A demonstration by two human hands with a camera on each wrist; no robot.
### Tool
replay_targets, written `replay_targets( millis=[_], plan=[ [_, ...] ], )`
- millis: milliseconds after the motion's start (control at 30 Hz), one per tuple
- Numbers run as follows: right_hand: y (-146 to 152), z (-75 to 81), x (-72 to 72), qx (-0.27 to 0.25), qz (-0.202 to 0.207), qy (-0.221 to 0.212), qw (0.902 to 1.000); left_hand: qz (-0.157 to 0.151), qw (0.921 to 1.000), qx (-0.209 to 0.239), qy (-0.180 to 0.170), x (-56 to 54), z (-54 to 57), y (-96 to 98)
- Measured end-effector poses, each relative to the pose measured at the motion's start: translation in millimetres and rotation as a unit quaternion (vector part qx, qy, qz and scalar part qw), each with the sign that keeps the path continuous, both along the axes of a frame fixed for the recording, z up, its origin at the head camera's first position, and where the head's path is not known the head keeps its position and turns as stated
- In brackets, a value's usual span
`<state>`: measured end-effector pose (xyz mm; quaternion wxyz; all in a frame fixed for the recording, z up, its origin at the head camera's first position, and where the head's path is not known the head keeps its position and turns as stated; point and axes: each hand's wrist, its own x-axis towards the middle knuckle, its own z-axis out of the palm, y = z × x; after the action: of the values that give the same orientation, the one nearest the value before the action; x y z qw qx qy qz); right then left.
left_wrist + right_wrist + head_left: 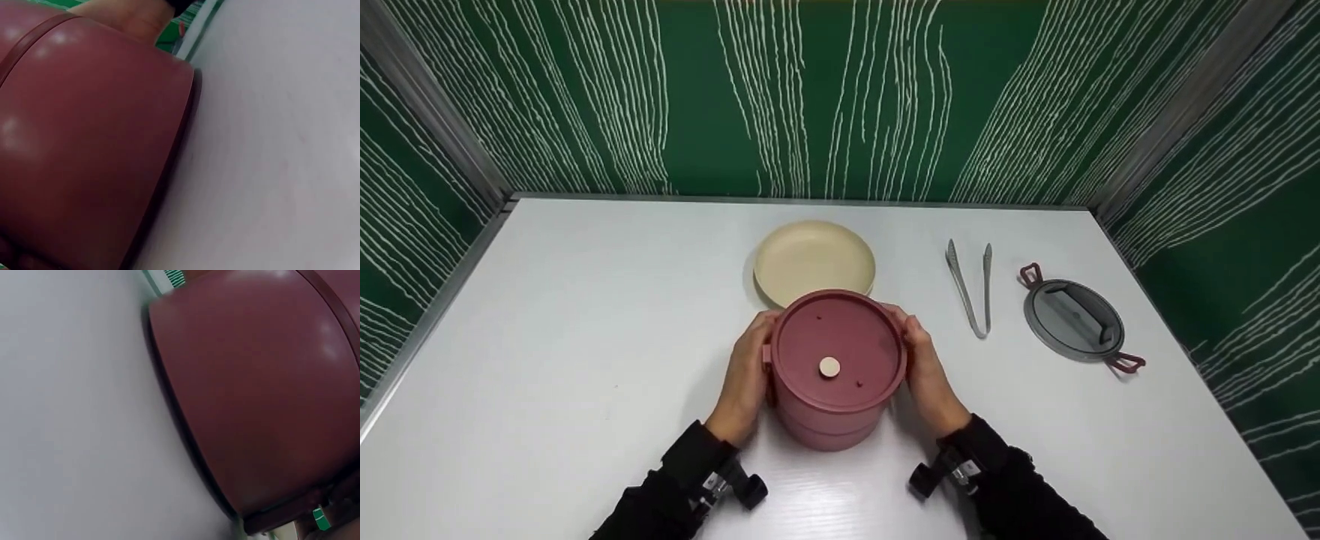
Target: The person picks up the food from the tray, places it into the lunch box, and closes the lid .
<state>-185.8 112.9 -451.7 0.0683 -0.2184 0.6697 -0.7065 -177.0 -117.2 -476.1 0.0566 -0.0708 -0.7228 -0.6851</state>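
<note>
A dark pink lidded pot stands upright in the middle, near the front of the white table. Its flat lid carries a small cream knob. My left hand grips the pot's left side by the upper part, near a side lug. On the opposite side my right hand holds it, thumb near the rim and fingers partly hidden behind. Both wrist views show the pot's smooth wall and dark base edge close to the tabletop; whether it touches, I cannot tell.
Behind the pot lies a cream plate, partly covered by it. To the right are metal tongs, spread apart, and a grey round lid-like piece with dark red side handles. Green walls with white streaks border the table.
</note>
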Motion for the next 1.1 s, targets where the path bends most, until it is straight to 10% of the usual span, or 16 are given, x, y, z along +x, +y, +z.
replay_targets(
  millis=[500,1100],
  plan=[
    [25,18.2,-16.5,0.103,-0.047,0.077,0.9906,0.025,0.9846,-0.172,-0.012,-4.4,12.7,-18.9],
    [72,40.5,-24.8,0.263,-0.110,0.092,0.9540,0.034,0.9499,-0.311,-0.007,-11.7,4.9,-37.1]
  ],
)
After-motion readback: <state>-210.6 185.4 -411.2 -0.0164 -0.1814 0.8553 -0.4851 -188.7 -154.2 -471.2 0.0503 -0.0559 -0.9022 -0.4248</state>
